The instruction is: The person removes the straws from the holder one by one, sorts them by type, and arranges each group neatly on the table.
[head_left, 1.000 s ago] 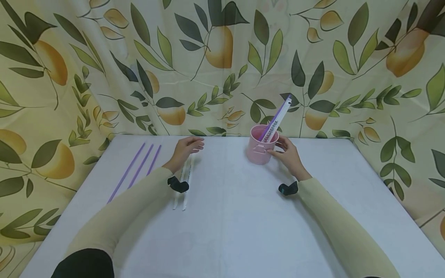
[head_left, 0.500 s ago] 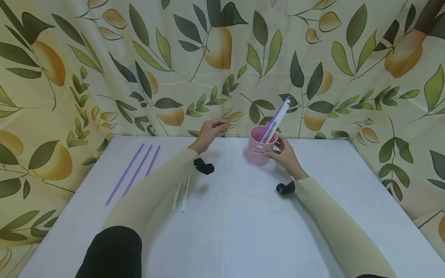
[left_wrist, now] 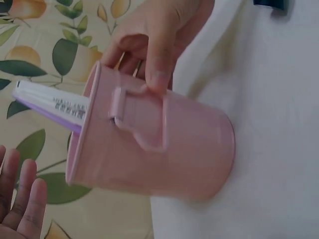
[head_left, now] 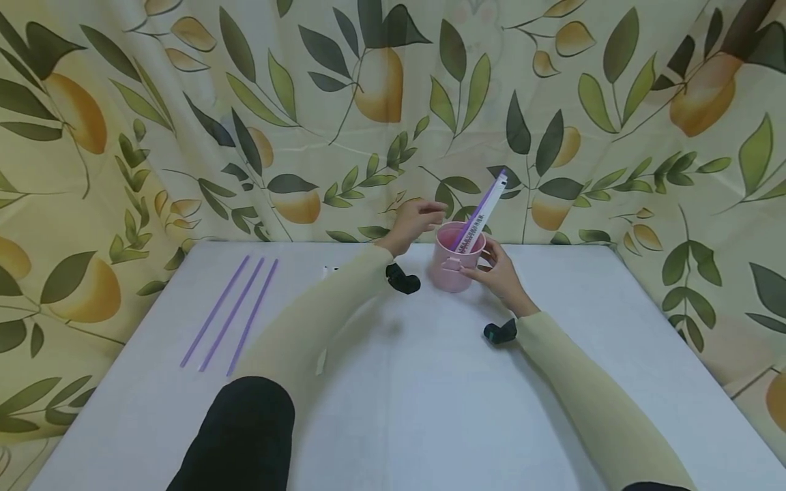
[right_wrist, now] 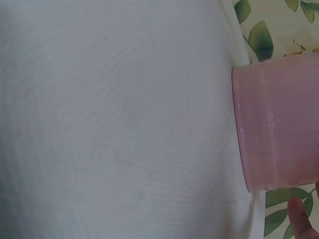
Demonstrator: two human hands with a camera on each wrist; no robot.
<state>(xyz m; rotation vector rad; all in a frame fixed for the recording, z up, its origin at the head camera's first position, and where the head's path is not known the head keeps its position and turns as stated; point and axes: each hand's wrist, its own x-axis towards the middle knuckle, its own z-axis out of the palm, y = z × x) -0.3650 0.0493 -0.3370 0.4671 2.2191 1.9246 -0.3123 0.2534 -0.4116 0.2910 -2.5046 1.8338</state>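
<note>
On the white table (head_left: 467,409), we count one pink cup (head_left: 451,274), three loose purple sticks (head_left: 232,315).
Right hand (head_left: 502,274) grips cup; left hand (head_left: 415,222) empty, fingers extended, near rim; purple-and-white bundle (head_left: 484,213) inside, count unclear.

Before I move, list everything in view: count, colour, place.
Table: one, white, foreground
Curtain: one, cream, leaf-and-fruit print, behind table
Cup: one, pink, table's far side
Purple stick: one visible, purple, in cup
White stick: one visible, white, in cup
Loose purple sticks: three, purple, table's left
Loose white sticks: count unclear, white, mostly hidden by left sleeve
Wrist cameras: two, black, one per wrist
Sleeves: two, pale yellow, on arms
Left hand: one, bare, beside cup
Right hand: one, bare, gripping cup
</note>
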